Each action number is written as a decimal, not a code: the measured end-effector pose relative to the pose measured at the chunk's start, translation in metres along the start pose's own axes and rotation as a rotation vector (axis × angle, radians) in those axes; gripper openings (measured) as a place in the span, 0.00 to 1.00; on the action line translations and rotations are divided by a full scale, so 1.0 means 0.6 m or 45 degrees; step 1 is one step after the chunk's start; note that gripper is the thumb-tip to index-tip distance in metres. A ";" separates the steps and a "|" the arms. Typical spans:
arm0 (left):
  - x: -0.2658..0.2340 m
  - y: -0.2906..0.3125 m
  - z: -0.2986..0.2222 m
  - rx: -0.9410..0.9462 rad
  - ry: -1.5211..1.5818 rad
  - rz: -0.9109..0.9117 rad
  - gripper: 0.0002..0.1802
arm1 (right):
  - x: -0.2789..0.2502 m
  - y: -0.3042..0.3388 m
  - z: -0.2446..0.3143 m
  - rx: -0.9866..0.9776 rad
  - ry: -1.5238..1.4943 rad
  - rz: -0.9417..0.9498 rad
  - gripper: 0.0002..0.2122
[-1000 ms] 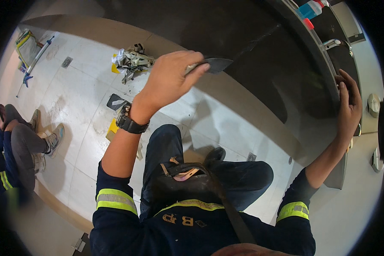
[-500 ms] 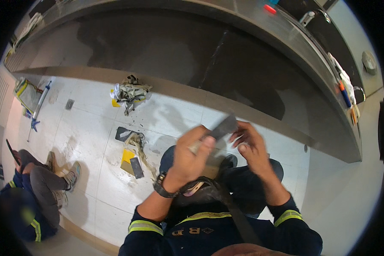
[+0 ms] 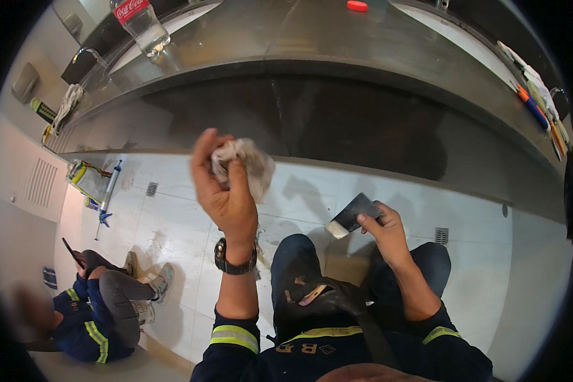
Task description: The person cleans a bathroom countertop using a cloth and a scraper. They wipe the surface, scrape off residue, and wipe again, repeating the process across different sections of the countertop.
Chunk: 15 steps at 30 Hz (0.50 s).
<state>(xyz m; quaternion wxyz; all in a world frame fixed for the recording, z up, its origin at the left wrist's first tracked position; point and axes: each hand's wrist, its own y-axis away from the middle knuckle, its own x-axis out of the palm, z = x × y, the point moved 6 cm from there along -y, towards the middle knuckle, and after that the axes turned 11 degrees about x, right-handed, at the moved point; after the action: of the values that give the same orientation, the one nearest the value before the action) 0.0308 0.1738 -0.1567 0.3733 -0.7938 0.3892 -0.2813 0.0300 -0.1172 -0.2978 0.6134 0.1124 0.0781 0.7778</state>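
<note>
left hand (image 3: 228, 198): seen from the head view, raised over the floor near the dark panel; thumb and fingers clamped on a crumpled cloth, the fingertips partly blurred.
cloth (image 3: 256, 170): off-white, bunched in that grip, spilling out to the right of the thumb.
watch (image 3: 235, 257): black, strapped round the left wrist.
right hand (image 3: 389, 234): above the person's lap, lower than the left and well apart from it; thumb pressed on one face of a scraper, other fingers behind.
scraper (image 3: 358, 212): dark, flat and tilted, its pale end pointing down and left.
panel (image 3: 369, 124): dark, upright below the counter, a pale streak running down it.
counter (image 3: 312, 35): dark grey, curving across the top.
on the counter: a clear bottle (image 3: 151, 37) with a red label at left; a red cap (image 3: 357, 6) near the middle; a white cloth bundle (image 3: 522, 63) beside an orange-and-blue tool (image 3: 532, 107) at right.
floor (image 3: 299, 219): pale tiles; at left a caulking gun (image 3: 111, 186) beside a bag (image 3: 89, 181).
co-worker (image 3: 102, 315): seated at lower left, gripping a thin dark object (image 3: 72, 252).
</note>
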 end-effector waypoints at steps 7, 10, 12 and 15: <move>0.081 -0.073 -0.022 0.747 -0.364 0.056 0.20 | 0.039 0.013 0.024 0.000 0.338 0.172 0.11; 0.100 -0.069 -0.033 0.742 -0.502 0.019 0.15 | 0.034 0.018 0.040 -0.084 0.407 0.164 0.10; 0.100 -0.056 -0.035 0.747 -0.600 0.028 0.15 | 0.029 0.020 0.042 -0.093 0.425 0.152 0.10; 0.084 0.004 -0.009 0.719 -0.784 0.214 0.17 | 0.015 0.020 0.045 -0.092 0.433 0.134 0.10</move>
<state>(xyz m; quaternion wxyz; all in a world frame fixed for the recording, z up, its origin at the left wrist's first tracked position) 0.0530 0.1292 -0.1477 0.6964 -0.6729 0.2305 -0.0951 0.0239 -0.1120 -0.2679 0.5535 -0.0389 0.1466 0.8189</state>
